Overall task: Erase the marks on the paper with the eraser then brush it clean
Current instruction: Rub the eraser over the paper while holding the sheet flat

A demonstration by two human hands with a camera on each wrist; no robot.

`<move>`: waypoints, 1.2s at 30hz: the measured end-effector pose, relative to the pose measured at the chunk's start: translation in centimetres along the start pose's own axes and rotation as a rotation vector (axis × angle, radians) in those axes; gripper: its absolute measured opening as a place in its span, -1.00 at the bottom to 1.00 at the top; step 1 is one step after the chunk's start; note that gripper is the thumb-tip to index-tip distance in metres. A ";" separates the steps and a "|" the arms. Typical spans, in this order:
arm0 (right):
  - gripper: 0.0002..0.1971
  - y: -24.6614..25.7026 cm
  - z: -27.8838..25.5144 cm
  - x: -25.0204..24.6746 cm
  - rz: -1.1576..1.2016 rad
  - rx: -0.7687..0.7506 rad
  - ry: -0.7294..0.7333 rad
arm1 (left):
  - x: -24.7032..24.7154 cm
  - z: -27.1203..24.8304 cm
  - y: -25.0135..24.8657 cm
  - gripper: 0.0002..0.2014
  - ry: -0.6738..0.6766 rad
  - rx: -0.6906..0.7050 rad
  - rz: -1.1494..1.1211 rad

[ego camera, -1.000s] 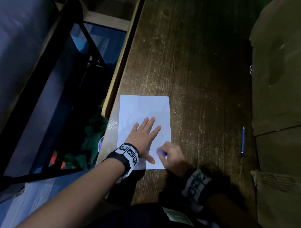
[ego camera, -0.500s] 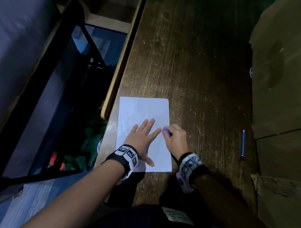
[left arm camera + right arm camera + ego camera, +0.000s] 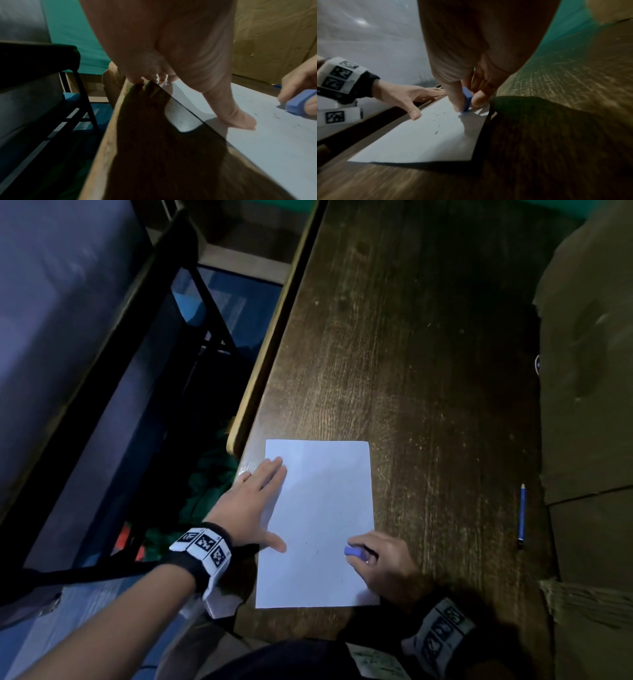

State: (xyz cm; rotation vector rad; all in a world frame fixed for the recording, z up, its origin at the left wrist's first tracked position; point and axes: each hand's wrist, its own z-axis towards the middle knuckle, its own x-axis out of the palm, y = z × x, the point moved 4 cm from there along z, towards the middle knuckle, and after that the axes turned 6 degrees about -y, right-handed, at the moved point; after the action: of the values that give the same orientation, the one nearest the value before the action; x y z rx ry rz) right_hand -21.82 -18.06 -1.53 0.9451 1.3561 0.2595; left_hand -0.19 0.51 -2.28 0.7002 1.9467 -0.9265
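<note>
On paper (image 3: pixel 322 508): left hand (image 3: pixel 253 508) flat, right hand (image 3: pixel 383 563) pinching blue eraser (image 3: pixel 352 552).

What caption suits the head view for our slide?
Left hand steadies white paper sheet while right hand rubs small blue eraser on it.

Eraser (image 3: pixel 352 551): blue. Paper (image 3: pixel 325 491): white, a few small dark specks near the eraser. Table (image 3: pixel 428 371): dark brown wood, pale streaked grain, lighter tan edge. Pencil (image 3: pixel 521 513): blue. Wristbands (image 3: pixel 202 542): black with white panels bearing black square-code patterns. Cardboard (image 3: pixel 589 337): dull brown.
</note>
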 end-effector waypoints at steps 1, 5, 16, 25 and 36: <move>-0.86 0.7 0.5 0.1 0.003 0.005 0.017 | 0.0 0.3 -0.2 0.53 0.013 0.001 0.034; -0.95 3.5 5.5 1.0 0.065 -0.030 -0.019 | -0.3 1.5 -0.8 0.63 0.059 -0.011 0.117; -0.87 6.0 5.7 4.0 -0.036 -0.188 0.276 | -0.5 1.8 -1.4 0.67 0.073 -0.052 0.195; -0.87 6.7 7.6 4.1 -0.018 -0.111 0.211 | -0.6 1.8 -1.7 0.67 0.075 -0.068 0.213; -0.93 4.9 15.2 1.8 0.018 0.043 0.027 | -1.2 3.6 -2.7 0.31 -0.105 -0.058 -0.050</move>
State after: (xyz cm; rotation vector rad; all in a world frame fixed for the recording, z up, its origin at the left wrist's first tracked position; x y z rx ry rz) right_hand -5.90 -20.28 -0.58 0.9932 1.3829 0.2582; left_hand 0.00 -4.06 -1.68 0.5602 1.8978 -0.9151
